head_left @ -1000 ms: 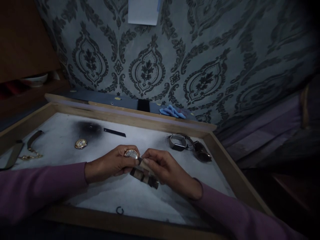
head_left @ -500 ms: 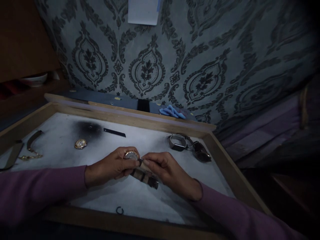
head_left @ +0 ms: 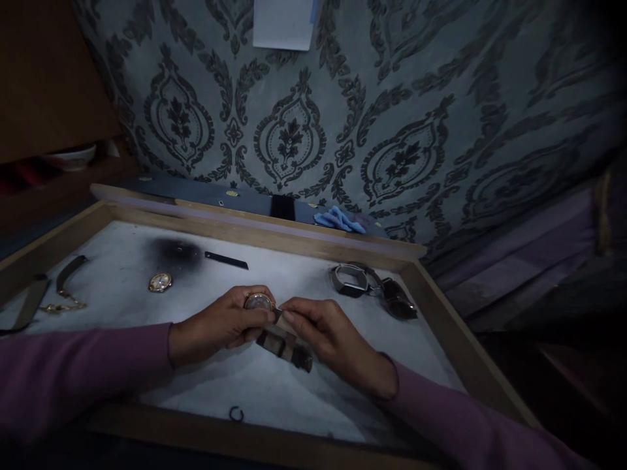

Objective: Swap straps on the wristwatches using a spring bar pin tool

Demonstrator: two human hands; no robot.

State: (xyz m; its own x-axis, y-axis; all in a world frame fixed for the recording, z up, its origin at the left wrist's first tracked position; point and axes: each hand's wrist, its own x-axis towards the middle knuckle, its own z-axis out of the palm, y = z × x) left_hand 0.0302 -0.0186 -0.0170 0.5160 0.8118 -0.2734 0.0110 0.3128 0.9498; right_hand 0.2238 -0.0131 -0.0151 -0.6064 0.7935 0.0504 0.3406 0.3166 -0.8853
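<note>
In my left hand [head_left: 220, 324] is a wristwatch [head_left: 258, 302] with a round face and a gold-coloured rim, its fingers closed around the case. My right hand [head_left: 333, 339] is closed too, thumb and forefinger pinching the watch strap [head_left: 286, 324] beside the case. A brown and dark strap piece with a buckle [head_left: 287, 350] hangs below both hands; how it joins the case is hidden by the fingers. Behind my left hand, a loose gold watch head [head_left: 160, 282] lies face up on the white surface.
A wooden rim [head_left: 274, 235] encloses the white surface. On it lie a black blade-shaped strip [head_left: 226, 260], a silver watch frame [head_left: 349, 279], a dark watch [head_left: 399, 300], strap pieces [head_left: 71, 273] with a gold chain, and a small dark ring [head_left: 236, 413]. A blue cloth [head_left: 339, 219] rests behind the rim.
The whole view has shifted very slightly. Both hands keep their hold on the watch and strap, with hardly any visible movement.
</note>
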